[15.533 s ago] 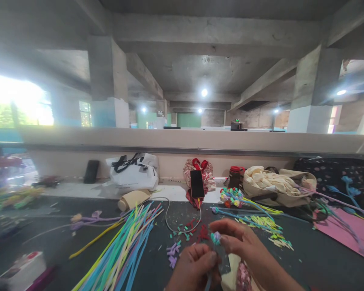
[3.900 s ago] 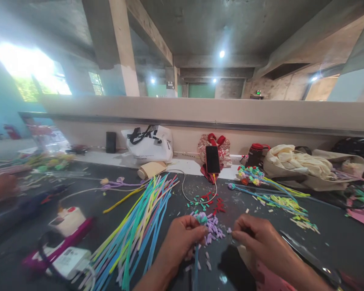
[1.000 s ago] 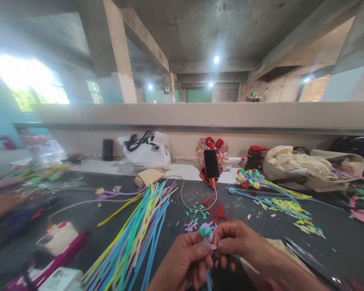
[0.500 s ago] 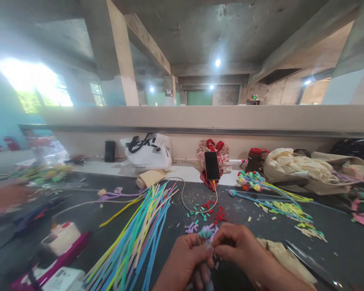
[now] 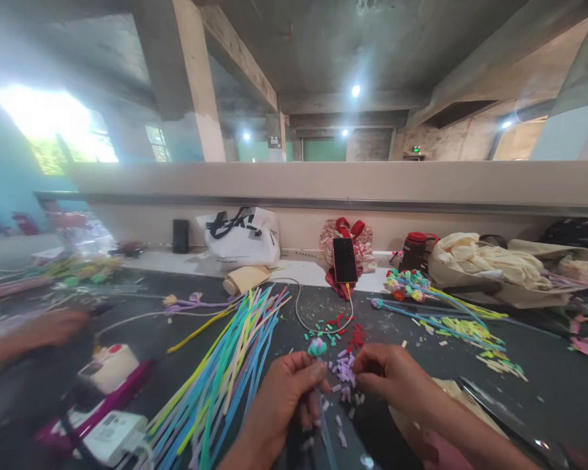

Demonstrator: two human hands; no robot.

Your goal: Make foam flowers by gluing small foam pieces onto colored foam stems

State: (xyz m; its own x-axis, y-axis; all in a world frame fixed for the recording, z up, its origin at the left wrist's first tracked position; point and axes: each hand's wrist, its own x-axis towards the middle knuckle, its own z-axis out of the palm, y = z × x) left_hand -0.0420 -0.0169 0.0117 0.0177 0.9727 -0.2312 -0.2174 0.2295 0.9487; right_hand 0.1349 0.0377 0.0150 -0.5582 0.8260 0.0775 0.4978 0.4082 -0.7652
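Observation:
In my left hand (image 5: 294, 385) is a pipe-cleaner flower (image 5: 317, 348) with a small teal and lilac head, pinched between thumb and index finger just under the head. Its thin blue stem (image 5: 327, 424) runs down below the fingers. My right hand (image 5: 385, 372) is curled at the right edge of a small heap of short lilac pipe-cleaner pieces (image 5: 343, 369). Its fingertips are drawn together, and whatever they hold is hidden. Cut red pieces (image 5: 357, 335) and teal pieces lie just beyond the heap.
A bundle of long coloured pipe cleaners (image 5: 225, 365) lies to the left. Finished pipe-cleaner flowers (image 5: 406, 286) lie at the right. A phone (image 5: 345, 260) on a cable leans at the back. Another person's hand (image 5: 53, 329) is at far left, near a power strip (image 5: 102, 401).
My hands have parted: the left, with the flower, moved left, and the right moved right to the lilac pieces. The other person's hand reached further in at far left.

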